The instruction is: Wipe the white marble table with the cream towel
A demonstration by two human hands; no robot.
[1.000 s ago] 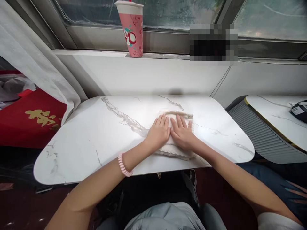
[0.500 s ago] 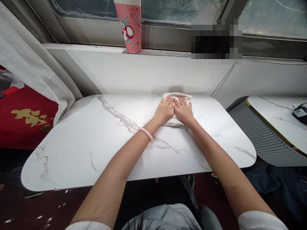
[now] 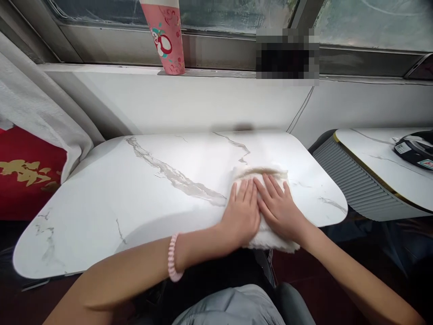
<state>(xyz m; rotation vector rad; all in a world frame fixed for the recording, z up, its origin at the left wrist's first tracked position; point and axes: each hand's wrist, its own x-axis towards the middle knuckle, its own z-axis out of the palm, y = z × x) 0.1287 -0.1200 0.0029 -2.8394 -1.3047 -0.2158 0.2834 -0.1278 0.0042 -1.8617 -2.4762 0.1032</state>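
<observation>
Cloth (image 3: 268,237) is lying right of centre, at near edge of table (image 3: 98,203).
Left hand (image 3: 241,214) and right hand (image 3: 280,210) are pressing flat, pinching nothing; seemingly light, soft, it is favouring holding by far edge.

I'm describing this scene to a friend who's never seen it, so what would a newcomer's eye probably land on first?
Probably the left hand and right hand, spread side by side on a pale cloth at the near edge of the white, grey-veined table. Next, likely the pink cup on the window ledge behind, then the red item with gold markings at the far left of the picture.
</observation>
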